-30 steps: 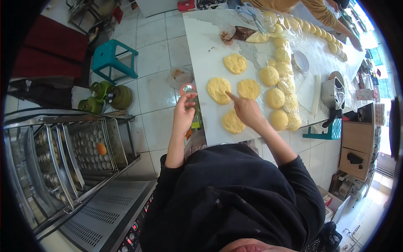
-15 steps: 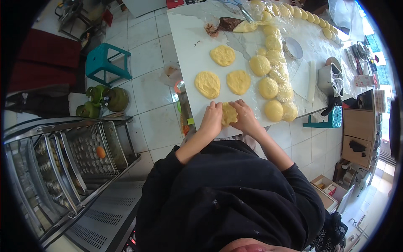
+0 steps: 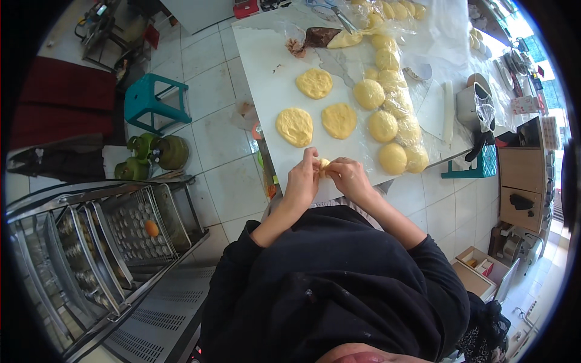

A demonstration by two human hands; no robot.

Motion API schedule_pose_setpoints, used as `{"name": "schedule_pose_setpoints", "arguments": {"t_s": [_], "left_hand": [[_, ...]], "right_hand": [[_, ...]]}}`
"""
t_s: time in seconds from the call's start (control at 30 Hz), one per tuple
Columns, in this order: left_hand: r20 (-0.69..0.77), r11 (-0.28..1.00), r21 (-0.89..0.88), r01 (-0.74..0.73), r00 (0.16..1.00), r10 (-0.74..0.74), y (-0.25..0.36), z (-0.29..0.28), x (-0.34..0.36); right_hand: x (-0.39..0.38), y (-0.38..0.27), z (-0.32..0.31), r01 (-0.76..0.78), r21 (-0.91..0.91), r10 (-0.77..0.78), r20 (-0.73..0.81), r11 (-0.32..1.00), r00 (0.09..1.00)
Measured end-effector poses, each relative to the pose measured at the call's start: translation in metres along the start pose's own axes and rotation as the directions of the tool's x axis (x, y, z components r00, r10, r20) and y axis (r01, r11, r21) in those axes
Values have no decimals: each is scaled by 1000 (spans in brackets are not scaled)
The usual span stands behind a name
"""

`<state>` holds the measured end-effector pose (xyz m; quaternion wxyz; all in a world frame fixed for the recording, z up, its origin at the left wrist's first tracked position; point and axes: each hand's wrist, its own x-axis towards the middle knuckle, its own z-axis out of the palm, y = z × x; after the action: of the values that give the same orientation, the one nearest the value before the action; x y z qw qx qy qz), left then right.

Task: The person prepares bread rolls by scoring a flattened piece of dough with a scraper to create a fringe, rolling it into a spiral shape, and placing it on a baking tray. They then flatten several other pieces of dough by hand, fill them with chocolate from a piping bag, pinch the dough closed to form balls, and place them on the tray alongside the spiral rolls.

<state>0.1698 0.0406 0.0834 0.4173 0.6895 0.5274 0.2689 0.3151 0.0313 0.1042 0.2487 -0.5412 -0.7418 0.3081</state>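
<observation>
Dough piece point(image 3: 324, 164) pinched two-handed at the near end of the table point(image 3: 266, 60)

The left hand point(image 3: 302, 179) is curled, its fingers closed on one side of the dough piece. The right hand point(image 3: 351, 179) closes thumb and fingers on the other side. Little of the dough shows between them; whether it touches the table cannot be told.

The opposed grip appears meant to gather a soft edge without tearing it; working close to the body likely gives steadier control. Three flat rounds point(image 3: 295, 127) lie apart beyond the hands, probably spaced to prevent sticking. The balls point(image 3: 393, 158) stand to the right, within reach; film point(image 3: 399, 103) over some of them presumably limits drying. The bag point(image 3: 321, 37) lies past the rounds, beside the scissors point(image 3: 345, 19), seemingly to leave the near surface free.

Compared with half a second earlier, the dough piece is reduced from a broad, open shape to a small bunch, and the fingertips are closer together. The three rounds keep their arrangement. At the far side, a plastic sheet point(image 3: 445, 36) now hides much of the row of balls visible there before.
</observation>
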Motion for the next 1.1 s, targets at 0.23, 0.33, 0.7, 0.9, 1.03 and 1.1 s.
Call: {"name": "schedule_pose_setpoints", "arguments": {"t_s": [0.23,0.33,0.7,0.9,1.03,1.1], "left_hand": [[-59,889,-119,-442,897,438,-27,-6,1],[35,799,-60,-598,799,600,-53,-6,5],[113,341,-930,139,989,-94,-24,-19,-4],[585,4,-811,585,810,-50,-42,-26,-8],[712,64,-701,711,702,5,-47,-28,-4],[744,119,-667,736,667,45,-40,-30,-5]], "right_hand": [[7,3,-15,148,-26,-141,170,989,975],[19,-6,-22,223,-88,-208,152,971,966],[21,-16,-27,-33,423,20,36,905,999],[22,-31,-34,-13,153,-16,186,988,983],[27,-33,-37,33,260,-66,120,965,991],[22,-29,-36,87,210,-135,223,974,965]]}}
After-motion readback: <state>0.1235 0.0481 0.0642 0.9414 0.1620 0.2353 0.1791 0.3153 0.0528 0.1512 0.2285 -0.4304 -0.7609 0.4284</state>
